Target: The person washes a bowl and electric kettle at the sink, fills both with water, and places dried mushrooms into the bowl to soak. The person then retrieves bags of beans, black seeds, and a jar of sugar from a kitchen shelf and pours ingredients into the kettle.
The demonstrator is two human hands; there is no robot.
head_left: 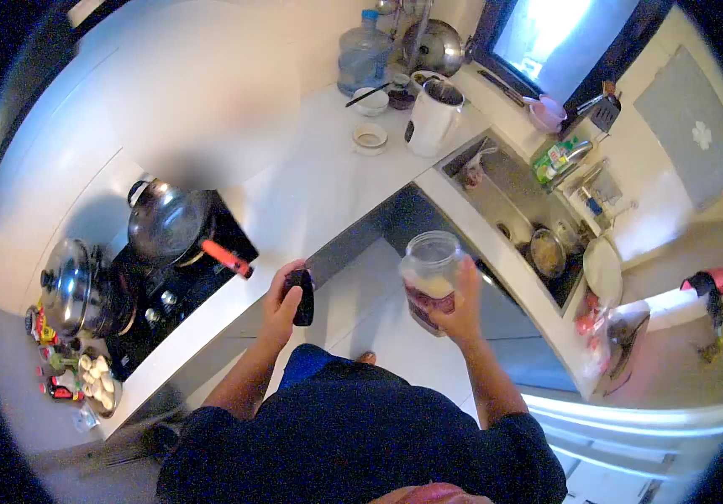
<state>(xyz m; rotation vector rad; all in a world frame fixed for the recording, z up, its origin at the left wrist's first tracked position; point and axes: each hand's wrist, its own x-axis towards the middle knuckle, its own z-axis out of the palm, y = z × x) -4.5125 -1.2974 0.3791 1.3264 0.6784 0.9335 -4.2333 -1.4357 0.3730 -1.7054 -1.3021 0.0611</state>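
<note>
My right hand (460,309) is wrapped around a clear jar (431,277) from its right side. The jar's mouth has no cover on it; pale contents show in the middle, and a reddish label or band lies lower down. My left hand (279,304) grips a flat, rounded black lid (302,297), seen partly edge-on, with thumb and fingers closed on it. Both hands are in the air in front of my body, apart from each other, near the counter's front edge.
At left, a wok (168,227) with a red handle and a lidded pot (76,281) stand on the black stove (164,307). A white kettle-like container (434,118) stands in the counter's corner. The sink (496,189) at right holds a strainer (547,254).
</note>
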